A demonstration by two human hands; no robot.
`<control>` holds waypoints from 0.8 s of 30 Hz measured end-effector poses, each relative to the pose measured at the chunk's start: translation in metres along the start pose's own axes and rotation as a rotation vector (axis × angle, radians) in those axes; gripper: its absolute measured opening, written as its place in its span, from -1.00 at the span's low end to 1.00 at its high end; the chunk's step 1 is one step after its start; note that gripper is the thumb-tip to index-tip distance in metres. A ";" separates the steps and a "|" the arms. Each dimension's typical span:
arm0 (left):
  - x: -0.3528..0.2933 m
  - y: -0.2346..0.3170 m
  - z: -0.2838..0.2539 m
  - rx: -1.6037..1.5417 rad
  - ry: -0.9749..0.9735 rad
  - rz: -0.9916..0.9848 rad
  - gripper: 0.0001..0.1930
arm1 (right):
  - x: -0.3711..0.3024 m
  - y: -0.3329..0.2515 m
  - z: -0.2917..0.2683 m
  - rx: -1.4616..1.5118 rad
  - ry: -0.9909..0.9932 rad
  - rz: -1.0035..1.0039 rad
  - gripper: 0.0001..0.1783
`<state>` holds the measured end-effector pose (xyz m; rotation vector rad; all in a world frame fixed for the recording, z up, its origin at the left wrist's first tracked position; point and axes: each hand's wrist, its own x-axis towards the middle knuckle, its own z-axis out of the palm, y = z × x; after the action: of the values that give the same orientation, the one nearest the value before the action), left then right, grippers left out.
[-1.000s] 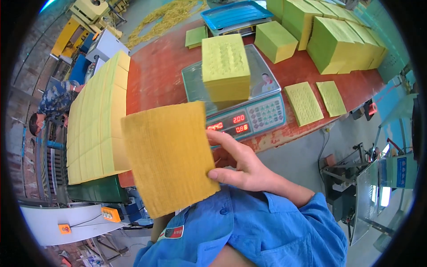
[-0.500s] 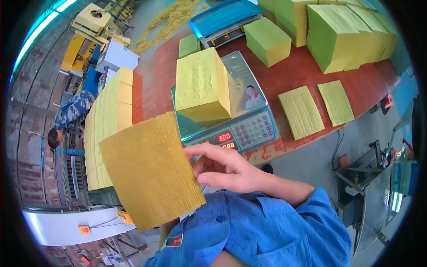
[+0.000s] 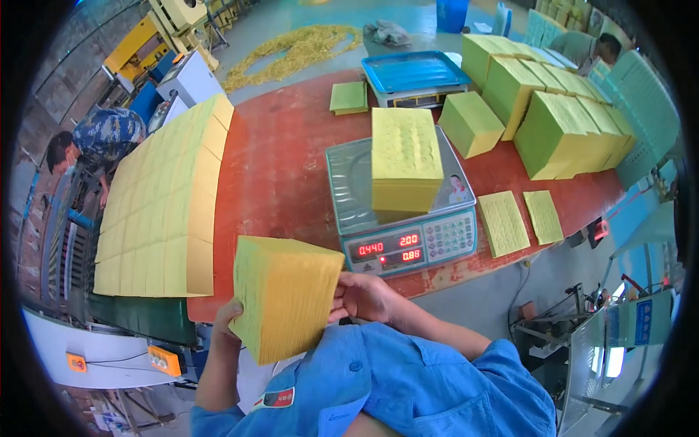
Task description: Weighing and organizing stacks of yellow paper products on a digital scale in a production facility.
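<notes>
I hold a thick stack of yellow paper [image 3: 298,298] up in front of my chest, its layered cut edges facing me. My left hand [image 3: 227,320] grips its left side, thumb on the face and other fingers hidden behind. My right hand [image 3: 364,297] is curled against the stack's right edge, with its fingertips partly hidden. Beyond the stack, a digital scale [image 3: 346,200] with lit red digits stands on the red table [image 3: 284,160]. Another stack of yellow paper with embossed rows [image 3: 406,156] sits on the scale's tray.
A long block of yellow stacks [image 3: 156,211] lines the left. Two thin embossed piles, one of them a wider pile [image 3: 504,224], lie right of the scale. Larger stacks [image 3: 553,138] and a blue-trayed scale [image 3: 415,71] stand farther back. A co-worker [image 3: 109,135] bends at the far left.
The stack in my hands has turned from its broad ridged side to show a corner and a green-yellow face. My left thumb has come into sight. The view has shifted, showing more of the room.
</notes>
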<state>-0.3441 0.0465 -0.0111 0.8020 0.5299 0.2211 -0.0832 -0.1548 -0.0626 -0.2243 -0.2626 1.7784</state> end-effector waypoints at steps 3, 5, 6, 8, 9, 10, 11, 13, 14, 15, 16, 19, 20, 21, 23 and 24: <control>0.019 0.034 0.006 0.117 -0.154 -0.154 -0.10 | 0.029 0.035 -0.007 0.186 0.173 0.105 -0.45; 0.044 0.063 0.015 0.175 -0.301 -0.270 -0.07 | 0.039 0.052 -0.018 0.333 0.115 0.112 -0.47; 0.057 0.076 0.018 0.408 -0.420 -0.369 -0.05 | 0.043 0.065 -0.036 0.261 0.283 -0.026 -0.51; 0.079 0.098 0.025 0.641 -0.543 -0.473 -0.02 | 0.045 0.079 -0.041 0.194 0.456 -0.169 -0.55; 0.086 0.108 0.034 0.825 -0.654 -0.483 -0.01 | 0.039 0.080 -0.030 0.054 0.447 -0.222 -0.58; 0.096 0.117 0.045 1.016 -0.779 -0.493 0.00 | 0.036 0.084 -0.024 -0.082 0.442 -0.288 -0.60; 0.106 0.127 0.065 1.029 -0.814 -0.508 0.00 | 0.039 0.101 -0.069 0.046 0.395 -0.241 -0.59; 0.108 0.144 0.092 1.632 -0.882 -0.153 -0.05 | 0.045 0.108 -0.068 0.012 0.419 -0.343 -0.58; 0.101 0.144 0.102 1.633 -0.897 -0.152 -0.05 | 0.047 0.109 -0.066 -0.029 0.440 -0.426 -0.58; 0.090 0.140 0.114 1.832 -0.810 0.332 -0.08 | 0.044 0.109 -0.062 -0.072 0.469 -0.512 -0.58; 0.079 0.135 0.126 1.958 -0.677 0.839 -0.10 | 0.040 0.109 -0.056 -0.117 0.498 -0.595 -0.57; 0.047 0.103 0.139 1.653 -0.388 1.024 -0.07 | 0.038 0.108 -0.047 -0.248 0.567 -0.818 -0.57; 0.040 0.086 0.132 1.657 -0.396 1.036 -0.07 | 0.039 0.105 -0.042 -0.296 0.574 -0.900 -0.56; 0.035 0.070 0.120 1.410 -0.288 1.037 -0.04 | 0.044 0.099 -0.034 -0.348 0.578 -0.968 -0.56; 0.029 0.045 0.091 1.085 -0.143 0.923 -0.01 | 0.048 0.089 -0.019 -0.451 0.604 -1.109 -0.56; 0.025 0.035 0.084 1.080 -0.144 0.921 -0.01 | 0.049 0.084 -0.012 -0.502 0.620 -1.176 -0.55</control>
<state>-0.2774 0.0277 0.0540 2.0835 0.0601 0.7450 -0.1688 -0.1238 -0.0993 -0.7759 -0.2932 0.4114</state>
